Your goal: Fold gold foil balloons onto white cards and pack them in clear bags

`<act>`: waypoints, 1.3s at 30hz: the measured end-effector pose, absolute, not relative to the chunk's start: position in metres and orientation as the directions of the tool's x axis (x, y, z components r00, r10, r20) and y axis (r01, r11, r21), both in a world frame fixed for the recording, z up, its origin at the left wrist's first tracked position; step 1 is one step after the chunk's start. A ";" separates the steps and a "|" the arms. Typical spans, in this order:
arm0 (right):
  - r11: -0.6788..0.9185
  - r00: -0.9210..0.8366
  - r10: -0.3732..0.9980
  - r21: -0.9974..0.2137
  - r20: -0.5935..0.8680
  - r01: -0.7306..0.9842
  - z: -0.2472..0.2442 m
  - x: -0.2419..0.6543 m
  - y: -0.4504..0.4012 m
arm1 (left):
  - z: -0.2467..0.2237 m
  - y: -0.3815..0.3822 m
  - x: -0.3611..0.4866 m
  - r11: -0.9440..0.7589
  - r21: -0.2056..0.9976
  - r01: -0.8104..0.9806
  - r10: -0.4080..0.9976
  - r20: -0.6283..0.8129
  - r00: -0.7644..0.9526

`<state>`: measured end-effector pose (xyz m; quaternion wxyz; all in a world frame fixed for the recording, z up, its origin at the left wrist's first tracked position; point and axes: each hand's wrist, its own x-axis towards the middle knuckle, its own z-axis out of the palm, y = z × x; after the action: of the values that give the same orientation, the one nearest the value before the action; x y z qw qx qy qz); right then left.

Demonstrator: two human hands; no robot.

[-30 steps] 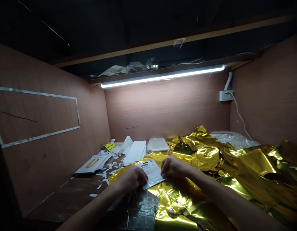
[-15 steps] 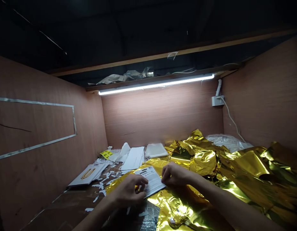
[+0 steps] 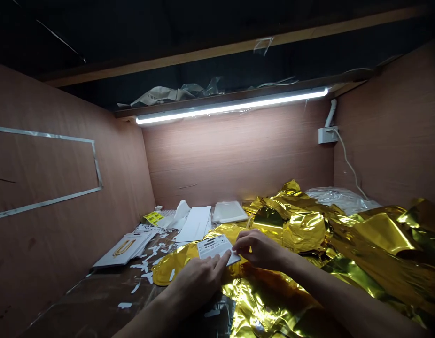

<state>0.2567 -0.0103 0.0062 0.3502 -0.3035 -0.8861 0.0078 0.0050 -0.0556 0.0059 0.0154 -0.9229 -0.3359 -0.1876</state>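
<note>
A white printed card (image 3: pixel 214 248) with small dark print and icons lies on gold foil in front of me. My left hand (image 3: pixel 199 277) lies over the card's near edge, its fingers stretched out flat. At the card's right edge is my right hand (image 3: pixel 254 248), fingers bent and tips drawn together against the edge; what they pinch is hidden. Under and around the card spreads a gold foil balloon sheet (image 3: pixel 173 267), flat on the left and crumpled on the right.
Printed cards with a gold U (image 3: pixel 124 251) are stacked at left. White paper scraps (image 3: pixel 143 266) litter the brown surface. Behind are white cards (image 3: pixel 194 224), a clear packet (image 3: pixel 229 212) and yellow stickers (image 3: pixel 153 218). Wooden walls enclose the bench beneath a tube light (image 3: pixel 235 107).
My left hand has moved from a curled pose beside the card to lying flat on it. My right fingers have loosened from a fist and shifted along the card's edge. The view has tilted slightly.
</note>
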 end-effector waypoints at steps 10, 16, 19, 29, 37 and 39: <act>0.810 -0.420 0.500 -0.236 0.758 0.537 0.012 0.259 -0.017 | 0.064 -0.057 -0.048 -0.502 0.393 0.771 0.703 0.704 0.099; 0.816 -0.597 0.561 -0.259 0.573 0.517 0.025 0.233 -0.036 | 0.084 -0.075 -0.117 -0.144 0.461 0.876 0.667 0.699 -0.258; 0.846 -0.731 0.531 -0.319 0.429 0.428 0.046 0.207 -0.039 | 0.077 -0.074 -0.155 -0.110 0.537 0.836 0.711 0.631 -0.311; 0.793 -0.808 0.568 -0.369 0.156 0.485 0.078 0.091 0.029 | 0.041 -0.067 -0.204 0.113 0.303 0.946 0.688 0.663 -0.295; 0.391 -0.696 0.712 -0.874 0.089 0.288 0.051 0.004 0.068 | 0.011 -0.037 -0.239 0.128 0.037 0.991 0.569 0.816 -0.104; 0.191 -0.643 0.765 -0.962 0.024 0.193 0.043 -0.015 0.075 | 0.007 -0.036 -0.241 0.078 0.017 0.997 0.612 0.788 -0.061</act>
<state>-0.0147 0.0745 0.0427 0.2635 -0.3302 -0.7254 0.5434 -0.2412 -0.0362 0.0072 0.3169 -0.6074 -0.6623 -0.3033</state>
